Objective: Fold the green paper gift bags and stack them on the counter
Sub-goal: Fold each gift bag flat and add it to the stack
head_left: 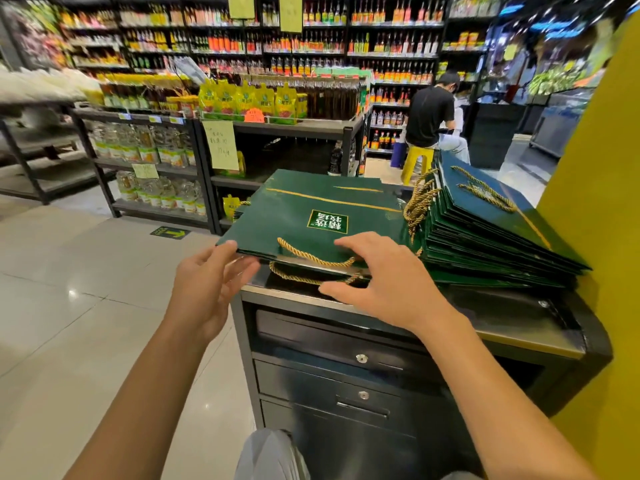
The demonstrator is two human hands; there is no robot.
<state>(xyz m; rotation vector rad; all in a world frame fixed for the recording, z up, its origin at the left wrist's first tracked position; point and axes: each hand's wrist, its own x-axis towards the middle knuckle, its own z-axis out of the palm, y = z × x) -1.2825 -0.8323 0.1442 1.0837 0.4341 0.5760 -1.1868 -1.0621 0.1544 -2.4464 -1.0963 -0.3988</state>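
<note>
While left hand (207, 289) fingers (242, 269), loosely straight, touch the near-left corner of the flat green bag (304, 206) on the table (519, 337), right hand (391, 282) lies spread over its near edge and gold rope handles (311, 258), gripping nothing. Slanted bag stack (485, 237) just beside, right.

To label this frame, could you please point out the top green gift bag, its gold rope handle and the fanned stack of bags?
top green gift bag (277, 216): head view, face left of label
gold rope handle (311, 257): head view, middle of cord
fanned stack of bags (485, 251): head view, layered edges
</note>
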